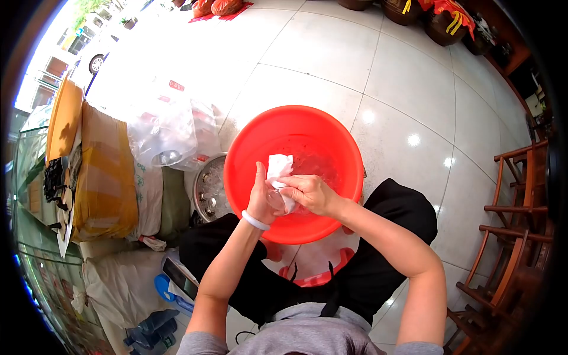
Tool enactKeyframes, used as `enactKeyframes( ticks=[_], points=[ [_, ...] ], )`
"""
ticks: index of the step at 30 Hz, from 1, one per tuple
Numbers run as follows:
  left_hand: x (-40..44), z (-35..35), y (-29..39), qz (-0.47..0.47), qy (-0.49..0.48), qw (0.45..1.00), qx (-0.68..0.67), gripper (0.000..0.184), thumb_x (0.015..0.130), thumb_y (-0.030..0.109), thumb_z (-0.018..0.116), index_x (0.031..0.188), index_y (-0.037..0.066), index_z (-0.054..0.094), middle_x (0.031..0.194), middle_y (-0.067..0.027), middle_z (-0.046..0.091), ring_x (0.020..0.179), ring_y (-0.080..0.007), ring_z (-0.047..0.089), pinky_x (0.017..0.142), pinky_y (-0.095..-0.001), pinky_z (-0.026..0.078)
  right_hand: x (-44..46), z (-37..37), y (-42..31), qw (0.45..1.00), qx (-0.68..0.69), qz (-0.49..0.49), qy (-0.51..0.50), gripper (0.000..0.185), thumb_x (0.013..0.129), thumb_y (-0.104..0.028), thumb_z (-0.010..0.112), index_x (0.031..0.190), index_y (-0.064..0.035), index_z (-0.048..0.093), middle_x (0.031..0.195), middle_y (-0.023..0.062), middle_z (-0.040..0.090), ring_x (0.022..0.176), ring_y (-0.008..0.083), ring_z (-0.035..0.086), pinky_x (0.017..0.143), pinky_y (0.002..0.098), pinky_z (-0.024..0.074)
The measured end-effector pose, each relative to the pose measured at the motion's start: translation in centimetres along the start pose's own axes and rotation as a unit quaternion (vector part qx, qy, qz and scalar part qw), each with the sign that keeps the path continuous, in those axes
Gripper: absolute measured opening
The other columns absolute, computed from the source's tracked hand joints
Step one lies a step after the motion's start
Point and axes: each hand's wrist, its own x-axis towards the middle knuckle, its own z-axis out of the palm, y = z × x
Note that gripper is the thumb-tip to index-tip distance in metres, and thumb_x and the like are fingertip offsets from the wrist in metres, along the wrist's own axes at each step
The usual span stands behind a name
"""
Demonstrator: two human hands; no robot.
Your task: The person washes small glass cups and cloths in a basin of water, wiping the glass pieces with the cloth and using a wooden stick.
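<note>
Over a large red plastic basin (241,154), both my hands are close together. My left hand (259,200), with a white band at the wrist, is closed around a small clear object (276,200) that looks like a glass cup. A white cloth (280,165) is pinched in the fingers of my right hand (316,193) and pressed against the clear object. Part of the cloth hangs below the fingers. Water shows in the basin. Beside it on the left stands a metal bowl (198,192) with shiny, clear pieces inside that I cannot make out exactly.
Clear plastic bags (163,133) lie above the metal bowl. A taped cardboard box (105,171) and sacks (148,198) stand at the left, near a phone (180,278). Wooden chairs (509,236) stand at the right; dark jars (444,26) line the far edge.
</note>
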Motion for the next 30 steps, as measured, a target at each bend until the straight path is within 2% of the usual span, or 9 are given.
enactKeyframes(
  ticks=[4,8,10,13,17,19,22,28,30],
  points=[
    [0.7,-1.1,-1.0,-0.010,-0.041,0.999,-0.011,0.084,0.079,0.072,0.028,0.120,0.000,0.044,0.109,-0.0124,0.056,0.097,-0.0241,0.058,0.076,-0.0348,0.051,-0.1,0.3,0.6,0.999,-0.017,-0.030,0.015,0.020,0.082,-0.014,0.054,0.095,0.0001,0.061,0.079,0.0179,0.062,0.073,0.0313,0.061,0.063,0.0373,0.0490],
    [0.2,-0.1,-1.2,-0.023,-0.012,1.000,0.005,0.084,0.078,0.072,0.027,0.119,0.002,0.046,0.095,-0.0101,0.060,0.074,-0.0200,0.062,0.056,-0.0308,0.051,-0.3,0.7,0.4,0.992,-0.106,-0.041,0.048,0.013,0.081,-0.013,0.055,0.078,-0.0007,0.058,0.069,0.0156,0.060,0.063,0.0320,0.060,0.053,0.0391,0.0472],
    [-0.2,0.4,-0.8,-0.004,0.014,0.999,0.050,0.081,0.079,0.073,0.025,0.115,0.005,0.050,0.073,-0.0027,0.058,0.047,-0.0102,0.051,0.035,-0.0221,0.034,-0.4,0.8,0.4,0.992,-0.102,-0.043,0.061,0.016,0.081,-0.013,0.055,0.072,-0.0006,0.055,0.066,0.0153,0.059,0.060,0.0325,0.059,0.050,0.0397,0.0462],
    [0.0,0.4,-1.7,0.044,0.093,0.990,0.099,0.079,0.079,0.074,0.021,0.110,0.008,0.053,0.059,0.0031,0.051,0.036,-0.0042,0.036,0.031,-0.0189,0.017,-0.6,1.3,0.7,0.995,-0.081,0.016,0.059,0.018,0.083,-0.014,0.053,0.073,0.0005,0.050,0.062,0.0170,0.057,0.058,0.0337,0.058,0.048,0.0405,0.0454],
    [0.8,-1.4,-2.5,0.095,0.100,0.974,0.180,0.078,0.079,0.073,0.020,0.108,0.008,0.054,0.061,0.0024,0.052,0.037,-0.0048,0.038,0.031,-0.0194,0.020,-0.7,1.7,1.2,0.995,-0.058,0.044,0.070,0.017,0.086,-0.015,0.050,0.079,0.0002,0.045,0.060,0.0182,0.056,0.058,0.0356,0.058,0.047,0.0414,0.0446],
    [0.5,-1.4,-2.1,0.081,0.056,0.981,0.168,0.063,0.084,0.066,0.025,0.087,0.008,0.051,0.057,-0.0005,0.049,0.040,-0.0082,0.043,0.033,-0.0227,0.028,-0.7,1.7,1.3,0.995,-0.043,0.058,0.068,0.016,0.086,-0.015,0.050,0.081,0.0001,0.045,0.060,0.0184,0.056,0.059,0.0361,0.058,0.048,0.0415,0.0445],
    [-0.2,1.9,-1.4,0.046,0.117,0.987,0.103,0.072,0.084,0.067,0.023,0.108,0.006,0.053,0.075,0.0003,0.058,0.055,-0.0087,0.051,0.041,-0.0219,0.034,-0.7,1.5,1.0,0.995,-0.019,0.087,0.049,0.016,0.086,-0.015,0.051,0.082,-0.0003,0.046,0.063,0.0187,0.057,0.059,0.0362,0.058,0.049,0.0412,0.0448],
    [-0.4,1.5,-0.6,-0.014,-0.040,0.999,-0.015,0.055,0.090,0.054,0.027,0.103,0.009,0.054,0.092,-0.0028,0.059,0.082,-0.0131,0.054,0.056,-0.0253,0.039,0.1,-0.3,0.0,0.988,-0.065,0.054,0.126,0.018,0.086,-0.017,0.053,0.084,-0.0005,0.045,0.068,0.0176,0.057,0.060,0.0359,0.058,0.049,0.0404,0.0449],
    [-0.6,1.7,-1.1,-0.027,0.019,0.999,0.004,0.048,0.090,0.051,0.027,0.100,0.011,0.053,0.087,-0.0029,0.058,0.077,-0.0129,0.053,0.053,-0.0244,0.035,-0.1,-0.2,1.0,0.989,-0.075,0.037,0.124,0.020,0.085,-0.018,0.054,0.085,-0.0003,0.045,0.067,0.0173,0.057,0.061,0.0361,0.058,0.049,0.0399,0.0449]
  ],
)
